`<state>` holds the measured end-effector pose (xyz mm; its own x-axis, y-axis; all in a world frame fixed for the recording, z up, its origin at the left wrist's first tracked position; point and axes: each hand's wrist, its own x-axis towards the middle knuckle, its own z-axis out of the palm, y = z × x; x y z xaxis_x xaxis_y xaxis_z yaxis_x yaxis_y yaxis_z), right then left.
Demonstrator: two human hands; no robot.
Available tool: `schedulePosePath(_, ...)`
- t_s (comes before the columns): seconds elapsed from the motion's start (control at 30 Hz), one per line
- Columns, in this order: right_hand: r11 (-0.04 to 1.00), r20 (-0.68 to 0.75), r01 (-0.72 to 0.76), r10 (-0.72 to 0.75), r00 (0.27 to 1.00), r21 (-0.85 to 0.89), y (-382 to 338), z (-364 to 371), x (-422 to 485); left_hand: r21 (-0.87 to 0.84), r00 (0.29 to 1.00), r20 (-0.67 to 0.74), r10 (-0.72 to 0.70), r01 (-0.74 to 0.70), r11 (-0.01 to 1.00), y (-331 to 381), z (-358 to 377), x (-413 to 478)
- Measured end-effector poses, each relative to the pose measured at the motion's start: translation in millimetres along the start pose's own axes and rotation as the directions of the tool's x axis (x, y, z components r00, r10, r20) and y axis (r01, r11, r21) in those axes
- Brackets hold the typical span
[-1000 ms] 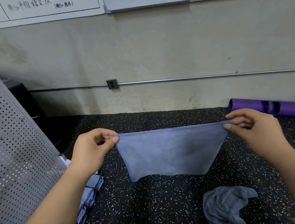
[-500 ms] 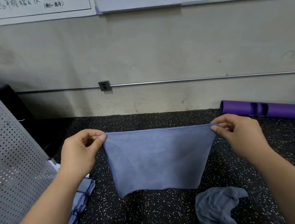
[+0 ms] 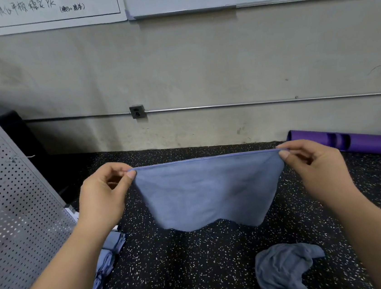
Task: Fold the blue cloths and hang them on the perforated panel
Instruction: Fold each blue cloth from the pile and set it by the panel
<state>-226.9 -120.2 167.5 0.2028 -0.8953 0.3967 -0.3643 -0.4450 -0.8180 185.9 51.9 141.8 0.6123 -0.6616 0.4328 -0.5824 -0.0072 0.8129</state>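
A blue cloth hangs in the air in front of me, its top edge stretched taut and level. My left hand pinches the cloth's upper left corner and my right hand pinches the upper right corner. The lower edge hangs free and wavy above the floor. A second blue cloth lies crumpled on the floor at the lower right. The grey perforated panel leans at the left, with small wire hooks sticking out of it. Several folded blue cloths hang along its lower right edge.
The floor is black speckled rubber. A purple rolled mat lies along the wall at the right. A pale wall with a metal conduit and a socket box stands behind. A dark box sits behind the panel.
The cloth stays stretched between both hands. The view shifted slightly, and the cloth's lower edge has swung and become wavier.
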Motion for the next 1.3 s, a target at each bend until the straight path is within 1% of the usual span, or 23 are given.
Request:
schedulePosePath(0.07, 0.973, 0.068, -0.018, 0.035, 0.997, -0.229, 3, 2, -2, 0.115, 0.994, 0.109, 0.004, -0.017, 0.993, -3, 0, -4)
schedulePosePath(0.1, 0.955, 0.063, -0.036, 0.056, 0.996, -0.294, 3, 4, -4, 0.187, 0.99, 0.136, 0.023, -0.049, 0.981, -3, 1, -7)
schedulePosePath(0.13, 0.952, 0.036, -0.031, 0.044, 0.998, -0.305, 2, 7, -6, 0.243, 0.99, 0.128, 0.056, -0.086, 0.966, -1, 2, -9)
schedulePosePath(0.2, 0.977, -0.064, -0.037, 0.024, 0.998, -0.21, -3, 9, -6, 0.244, 0.995, 0.039, 0.095, -0.102, 0.964, 5, 3, -8)
schedulePosePath(0.23, 0.982, -0.082, -0.033, 0.018, 0.997, -0.186, -5, 10, -5, 0.209, 0.997, -0.009, 0.074, -0.07, 0.975, 8, 2, -7)
schedulePosePath(0.27, 0.976, -0.053, -0.022, 0.011, 0.999, -0.216, -5, 11, -5, 0.185, 0.999, -0.031, 0.04, -0.034, 0.982, 10, 2, -6)
schedulePosePath(0.33, 0.954, 0.005, -0.04, 0.044, 0.999, -0.297, -1, 13, -5, 0.18, 1.0, -0.001, -0.011, 0.011, 0.984, 9, 3, -6)
schedulePosePath(0.43, 0.98, -0.076, -0.11, 0.099, 0.992, -0.165, 6, 11, -1, 0.164, 0.999, 0.007, -0.039, 0.038, 0.986, 7, 7, -7)
schedulePosePath(0.53, 0.983, -0.035, -0.15, 0.147, 0.988, -0.102, 12, 14, 3, 0.159, 0.998, 0.034, -0.056, 0.05, 0.986, 4, 10, -6)
schedulePosePath(0.6, 0.985, -0.093, -0.17, 0.169, 0.981, -0.002, 12, 14, 4, 0.132, 0.996, 0.062, -0.069, 0.061, 0.989, 5, 12, -7)
schedulePosePath(0.63, 0.986, -0.103, -0.167, 0.168, 0.98, 0.01, 11, 14, 4, 0.113, 0.994, 0.075, -0.078, 0.069, 0.991, 4, 13, -7)
schedulePosePath(0.73, 0.979, 0.005, -0.172, 0.174, 0.985, -0.108, 9, 15, 1, 0.083, 0.992, 0.075, -0.099, 0.092, 0.992, 3, 15, -8)
schedulePosePath(0.77, 0.978, -0.004, -0.187, 0.187, 0.982, -0.09, 9, 16, 0, 0.079, 0.993, 0.062, -0.099, 0.094, 0.992, 3, 16, -7)
schedulePosePath(0.8, 0.976, -0.049, -0.203, 0.2, 0.979, -0.074, 11, 16, 0, 0.061, 0.994, 0.053, -0.1, 0.097, 0.993, 4, 16, -6)
schedulePosePath(0.83, 0.973, -0.076, -0.209, 0.202, 0.977, -0.1, 10, 16, -1, 0.026, 0.994, 0.05, -0.1, 0.099, 0.995, 6, 17, -6)
schedulePosePath(0.87, 0.964, -0.049, -0.21, 0.205, 0.977, -0.16, 11, 16, -2, -0.012, 0.993, 0.049, -0.105, 0.106, 0.994, 7, 18, -7)
schedulePosePath(0.9, 0.953, 0.026, -0.215, 0.226, 0.974, -0.214, 8, 16, -4, -0.037, 0.993, 0.031, -0.115, 0.116, 0.993, 9, 19, -7)
schedulePosePath(0.97, 0.954, 0.153, -0.239, 0.268, 0.951, -0.182, 5, 18, -6, -0.051, 0.985, -0.073, -0.157, 0.153, 0.987, 7, 19, -6)
schedulePosePath(1.0, 0.961, 0.151, -0.24, 0.26, 0.954, -0.137, 5, 18, -6, -0.064, 0.975, -0.122, -0.186, 0.179, 0.982, 5, 18, -5)
schedulePosePath(1.03, 0.966, 0.103, -0.228, 0.24, 0.965, -0.119, 4, 19, -6, -0.074, 0.965, -0.151, -0.213, 0.204, 0.976, 3, 17, -4)
schedulePosePath(1.07, 0.969, 0.044, -0.202, 0.21, 0.977, -0.144, 5, 20, -5, -0.068, 0.96, -0.165, -0.225, 0.217, 0.974, 3, 18, -4)
schedulePosePath(1.13, 0.964, -0.006, -0.184, 0.186, 0.982, -0.191, 4, 22, -3, -0.038, 0.957, -0.171, -0.236, 0.233, 0.972, 8, 21, -7)
schedulePosePath(1.3, 0.959, 0.036, -0.251, 0.258, 0.965, -0.134, 7, 28, -2, -0.04, 0.958, -0.084, -0.273, 0.271, 0.962, 9, 24, -10)
